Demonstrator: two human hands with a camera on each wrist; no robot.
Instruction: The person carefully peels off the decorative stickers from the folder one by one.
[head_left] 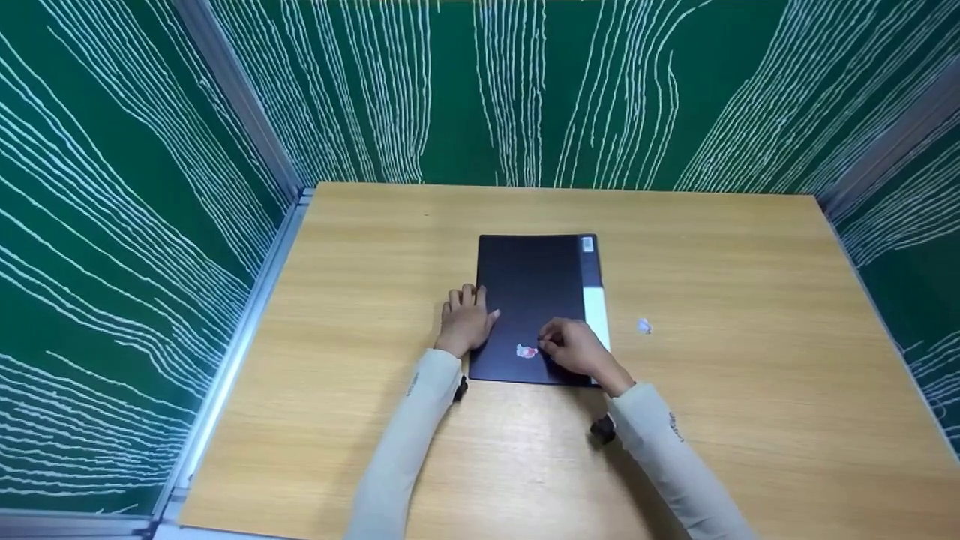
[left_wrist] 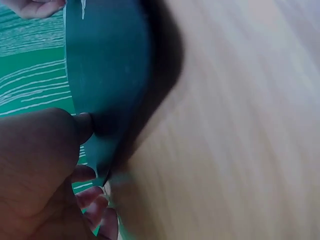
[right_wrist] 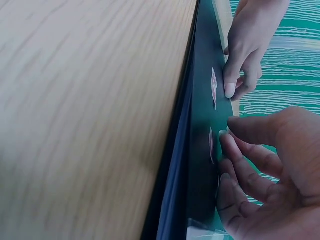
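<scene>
A black folder (head_left: 532, 292) lies on the wooden table, with a pale strip along its right side. My left hand (head_left: 465, 324) rests along its left edge, fingers spread and the thumb on the cover. Over the lower right of the cover is my right hand (head_left: 574, 346), its thumb and index fingertips close together; whether anything is between them is unclear. A small pink-and-white sticker (head_left: 526, 351) lies just left of those fingertips. In the right wrist view a second sticker (right_wrist: 211, 145) shows on the cover beside my right fingers, hidden from the head view.
Right of the folder, a small whitish cutout (head_left: 644, 325) lies on the table (head_left: 750, 300). A white label (head_left: 587, 244) is at the folder's top right corner. Green panels (head_left: 450, 90) with white wavy lines stand around the back and sides.
</scene>
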